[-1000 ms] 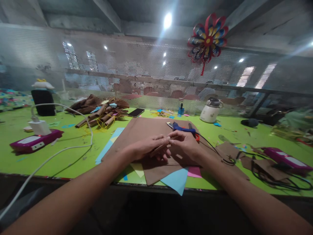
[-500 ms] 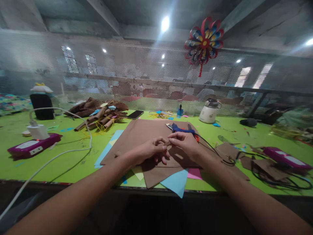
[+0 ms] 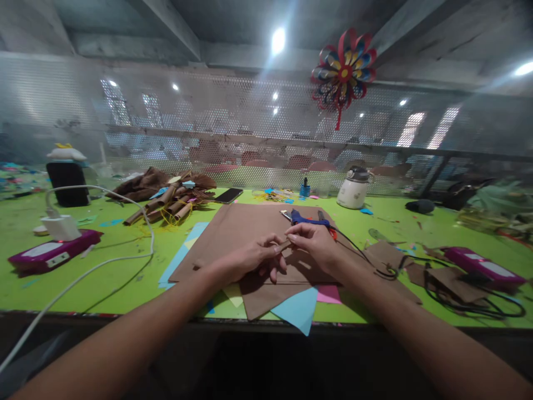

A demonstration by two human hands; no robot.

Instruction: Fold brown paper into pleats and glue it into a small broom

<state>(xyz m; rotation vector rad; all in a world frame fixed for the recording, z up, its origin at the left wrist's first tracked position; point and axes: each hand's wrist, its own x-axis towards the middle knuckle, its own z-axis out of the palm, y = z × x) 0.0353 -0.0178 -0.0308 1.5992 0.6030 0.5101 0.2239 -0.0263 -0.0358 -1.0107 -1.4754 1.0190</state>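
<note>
Between my two hands is a small strip of brown paper [image 3: 283, 246], narrow and perhaps rolled or folded. My left hand [image 3: 266, 255] pinches its near end between thumb and forefinger, the other fingers hanging loosely below. With its fingertips, my right hand [image 3: 310, 241] grips the far end. Both hands are above a stack of brown paper sheets [image 3: 233, 228]. Just beyond my right hand lies a blue glue gun [image 3: 308, 218] with its cord running right. Light blue paper [image 3: 297, 311] and pink paper [image 3: 328, 294] stick out under the stack.
Purple power strips lie left [image 3: 54, 251] and right [image 3: 483, 264]; a white cable [image 3: 152, 233] loops at left. Farther back are brown paper rolls [image 3: 166, 203], a phone [image 3: 229, 195], a small blue bottle [image 3: 305, 190] and a white jug [image 3: 353, 189]. Paper scraps [image 3: 458, 283] lie at right.
The brown strip shows more plainly between my fingertips, and my left fingers have shifted slightly on it. The whole view has moved a little; the things on the table stay put.
</note>
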